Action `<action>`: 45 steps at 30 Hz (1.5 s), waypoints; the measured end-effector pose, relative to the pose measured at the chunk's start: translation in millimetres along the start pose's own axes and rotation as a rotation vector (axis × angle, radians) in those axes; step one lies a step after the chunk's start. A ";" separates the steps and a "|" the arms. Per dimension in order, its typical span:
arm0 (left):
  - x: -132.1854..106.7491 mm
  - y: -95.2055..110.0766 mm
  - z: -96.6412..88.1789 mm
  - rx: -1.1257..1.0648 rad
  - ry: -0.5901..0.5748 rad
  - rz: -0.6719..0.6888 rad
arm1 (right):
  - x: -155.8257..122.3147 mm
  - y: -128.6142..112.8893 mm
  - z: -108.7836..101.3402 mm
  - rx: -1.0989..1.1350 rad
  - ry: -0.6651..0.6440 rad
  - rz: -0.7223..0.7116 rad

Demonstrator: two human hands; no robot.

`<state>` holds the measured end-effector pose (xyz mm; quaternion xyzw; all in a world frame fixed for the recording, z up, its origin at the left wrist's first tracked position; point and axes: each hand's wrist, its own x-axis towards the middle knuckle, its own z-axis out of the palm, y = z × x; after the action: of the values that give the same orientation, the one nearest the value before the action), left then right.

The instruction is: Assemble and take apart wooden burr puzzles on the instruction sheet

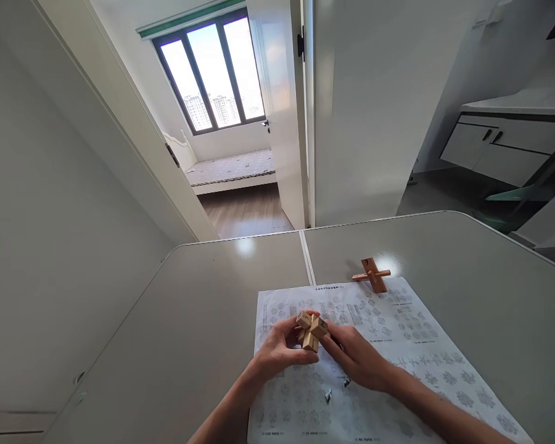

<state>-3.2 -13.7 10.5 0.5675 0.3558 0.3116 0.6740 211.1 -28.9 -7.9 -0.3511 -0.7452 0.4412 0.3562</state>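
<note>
A light wooden interlocking burr puzzle [311,332] with dark marks on its block ends is held above a printed sheet. My left hand [277,348] grips it from the left, thumb along its lower edge. On its right side, the fingers of my right hand [356,357] close against the blocks. Beneath both hands lies the large paper sheet [425,345], covered with small puzzle diagrams. Past its top edge, a darker reddish wooden cross-shaped puzzle [372,275] stands on the table, a pointed stick through it.
The grey table [203,333] has a white seam [308,256] running across it. Small dark-and-silver scraps [328,396] lie on the sheet below my hands. Beyond the table are an open door [277,111], a bed [234,166] and a white cabinet [504,145].
</note>
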 end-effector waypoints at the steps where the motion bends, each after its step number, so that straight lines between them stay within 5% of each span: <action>1: -0.5 0.4 0.2 -0.005 -0.006 -0.008 | -0.8 -0.3 1.4 0.008 -0.002 0.002; 27: -0.9 -5.4 -1.2 -0.118 -0.055 0.069 | -3.0 -8.5 9.3 0.188 -0.034 0.078; 45: 4.0 -5.6 -6.5 -0.063 -0.076 0.169 | -4.0 -11.8 16.8 0.567 -0.121 0.239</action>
<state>-6.3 -7.8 3.8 0.5853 0.2707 0.3568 0.6759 196.5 -43.4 -4.1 -0.2960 -0.5656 0.6903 0.3406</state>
